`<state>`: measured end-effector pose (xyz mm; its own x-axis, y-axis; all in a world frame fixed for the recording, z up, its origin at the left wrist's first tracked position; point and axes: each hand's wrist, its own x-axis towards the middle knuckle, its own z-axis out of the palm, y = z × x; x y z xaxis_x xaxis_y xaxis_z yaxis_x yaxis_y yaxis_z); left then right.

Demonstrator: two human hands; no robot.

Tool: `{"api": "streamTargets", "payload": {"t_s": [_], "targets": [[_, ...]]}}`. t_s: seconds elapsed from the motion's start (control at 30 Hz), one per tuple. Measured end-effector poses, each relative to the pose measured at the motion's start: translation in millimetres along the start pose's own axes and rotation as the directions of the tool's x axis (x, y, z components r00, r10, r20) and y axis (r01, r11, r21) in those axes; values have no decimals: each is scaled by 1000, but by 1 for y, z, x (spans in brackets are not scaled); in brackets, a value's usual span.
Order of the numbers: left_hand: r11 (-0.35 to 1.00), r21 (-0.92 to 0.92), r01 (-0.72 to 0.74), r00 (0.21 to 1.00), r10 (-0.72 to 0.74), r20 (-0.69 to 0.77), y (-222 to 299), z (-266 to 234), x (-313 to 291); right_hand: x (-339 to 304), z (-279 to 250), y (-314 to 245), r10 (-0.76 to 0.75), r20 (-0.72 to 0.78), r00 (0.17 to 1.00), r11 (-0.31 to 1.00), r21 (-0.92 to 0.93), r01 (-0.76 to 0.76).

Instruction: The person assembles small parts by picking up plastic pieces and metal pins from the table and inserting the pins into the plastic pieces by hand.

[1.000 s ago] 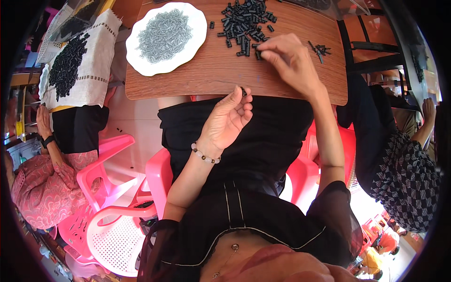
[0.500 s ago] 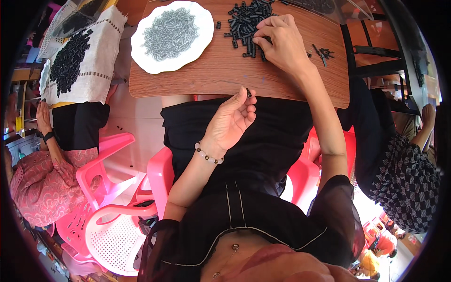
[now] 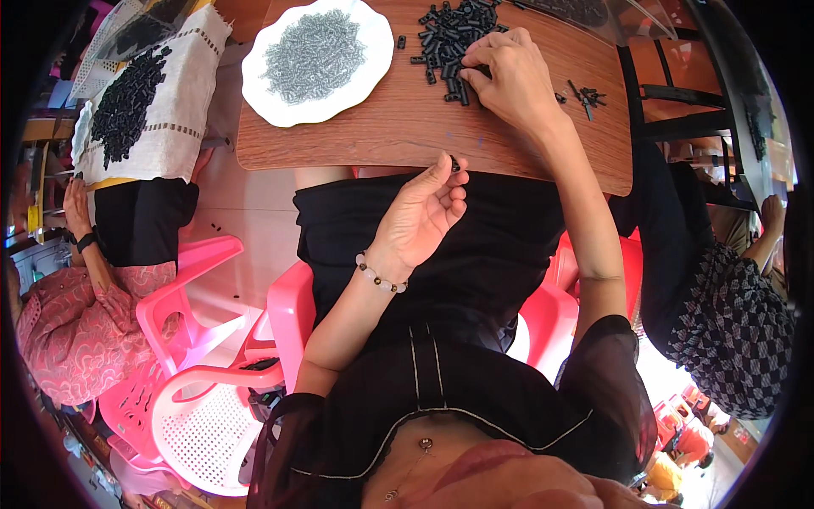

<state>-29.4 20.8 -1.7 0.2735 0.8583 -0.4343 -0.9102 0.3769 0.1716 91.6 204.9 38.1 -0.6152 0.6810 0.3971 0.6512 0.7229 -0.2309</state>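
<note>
- Left hand (image 3: 415,212), bare, palm turned up, centre of the frame, just off the near edge of the surface. Grip: thumb and fingers together, clamped on one small black tubular piece (image 3: 455,165), mostly hidden by the fingertips.
- Right hand (image 3: 515,81), bare, back turned up, upper centre-right of the frame. Grip: thumb and forefinger at the lower right edge of the heap; cannot tell whether they are closed on a piece.
- Heap of short, black, tubular pieces (image 3: 451,36), loose, upper centre of the frame.
- Single short black piece (image 3: 401,41), apart from the heap, between it and the plate.
- White plate with scalloped rim (image 3: 381,41), upper left of centre, bearing a mound of small silvery-grey pieces (image 3: 315,55).
- Cluster of thin dark pieces (image 3: 587,98), upper right of the frame, right of the right hand.
- Brown wood-grain surface (image 3: 360,142) beneath all these pieces and the plate.
- Bracelet of pale and dark round beads (image 3: 380,276), left wrist.
</note>
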Motion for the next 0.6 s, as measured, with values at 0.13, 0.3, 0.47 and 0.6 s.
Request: {"api": "streamTargets", "payload": {"t_s": [0.13, 0.3, 0.47, 0.6], "targets": [[1000, 4, -20, 1000, 20, 0, -1, 3, -3, 0, 0, -1, 9, -18, 1000, 1000, 4, -9], [983, 105, -148, 988, 151, -17, 2, 7, -10, -9, -21, -15, 31, -143, 989, 975, 221, 1], [979, 70, -189, 982, 188, 32, -3, 13, -14, -55, -55, -54, 261, 212, 942, 428, 849, -309], [972, 62, -228, 971, 223, 85, -8, 16, -17, -91, -57, -75, 253, 267, 930, 246, 912, -328]]}}
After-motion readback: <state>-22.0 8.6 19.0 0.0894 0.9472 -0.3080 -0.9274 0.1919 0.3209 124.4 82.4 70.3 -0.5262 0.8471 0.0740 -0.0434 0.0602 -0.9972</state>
